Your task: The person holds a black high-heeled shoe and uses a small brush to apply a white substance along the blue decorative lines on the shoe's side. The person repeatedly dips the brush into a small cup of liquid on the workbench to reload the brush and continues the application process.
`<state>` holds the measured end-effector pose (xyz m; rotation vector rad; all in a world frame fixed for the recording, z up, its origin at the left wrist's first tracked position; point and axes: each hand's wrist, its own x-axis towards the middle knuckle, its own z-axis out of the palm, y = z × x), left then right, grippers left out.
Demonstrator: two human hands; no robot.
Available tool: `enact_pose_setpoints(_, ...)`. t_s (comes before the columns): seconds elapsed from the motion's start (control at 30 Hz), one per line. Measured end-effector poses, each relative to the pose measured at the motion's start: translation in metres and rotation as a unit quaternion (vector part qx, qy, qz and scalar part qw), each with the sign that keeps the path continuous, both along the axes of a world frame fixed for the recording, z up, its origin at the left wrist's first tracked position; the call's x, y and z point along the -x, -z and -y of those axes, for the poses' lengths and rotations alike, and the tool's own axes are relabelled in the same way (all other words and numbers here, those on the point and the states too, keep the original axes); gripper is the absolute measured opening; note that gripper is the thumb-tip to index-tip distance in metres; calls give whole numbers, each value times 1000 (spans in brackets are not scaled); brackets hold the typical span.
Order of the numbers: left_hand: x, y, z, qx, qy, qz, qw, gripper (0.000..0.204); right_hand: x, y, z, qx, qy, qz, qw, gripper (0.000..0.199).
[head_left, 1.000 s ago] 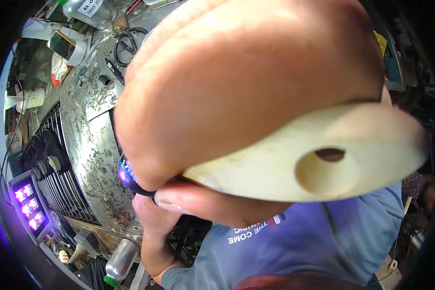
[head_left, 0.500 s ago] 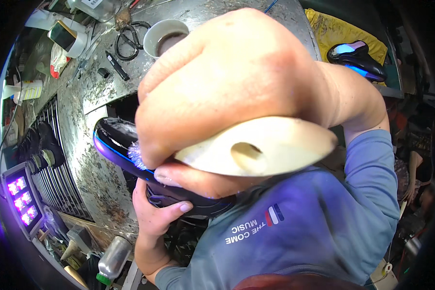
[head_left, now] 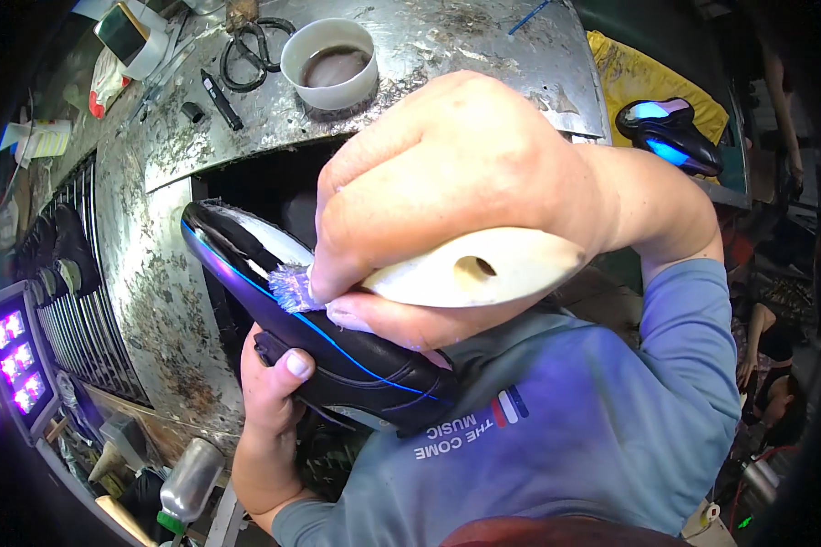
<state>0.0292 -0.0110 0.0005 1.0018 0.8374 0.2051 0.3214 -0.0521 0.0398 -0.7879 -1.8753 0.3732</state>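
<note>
My left hand (head_left: 269,387) is closed on a black shoe (head_left: 356,356), thumb on its side. The shoe tilts with its toe toward the bench, and its underside faces up; wet white liquid or glue streaks the sole area near the toe. Along its edge runs a thin blue line. Above it, my right hand (head_left: 456,182) grips a brush (head_left: 465,269) with a cream handle that has a hole in it. Its pale frayed bristles touch the shoe's edge near the white streak.
On the worn metal bench (head_left: 169,246) stand a white cup (head_left: 337,68) of dark liquid, black scissors (head_left: 251,55) and a black marker (head_left: 221,100). A lit purple lamp (head_left: 18,360) is at the left. More shoes (head_left: 670,132) lie on a yellow cloth at the right.
My right hand and the brush have lowered in view, the bristles moving slightly right and away from the toe. More of the shoe now shows, and its white streak looks more spread.
</note>
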Motion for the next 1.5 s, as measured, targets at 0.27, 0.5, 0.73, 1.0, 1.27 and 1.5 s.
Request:
enact_pose_setpoints(0.27,6,9,0,25,-32,0,999,83,6,2,6,57,-28,6,998,7)
enact_pose_setpoints(0.5,25,36,3,94,-130,61,985,75,-26,1,-15,127,5,-63,990,21)
enact_pose_setpoints(0.73,38,44,18,90,-168,101,976,69,-79,37,-72,214,330,279,876,26)
enact_pose_setpoints(1.0,46,49,15,77,-153,115,979,59,-78,46,-76,103,360,261,890,27)
enact_pose_setpoints(1.27,45,45,11,55,-167,115,978,58,-78,47,-65,107,350,247,897,27)
enact_pose_setpoints(1.5,43,32,11,53,-163,72,983,54,-55,9,-43,76,89,14,993,22)
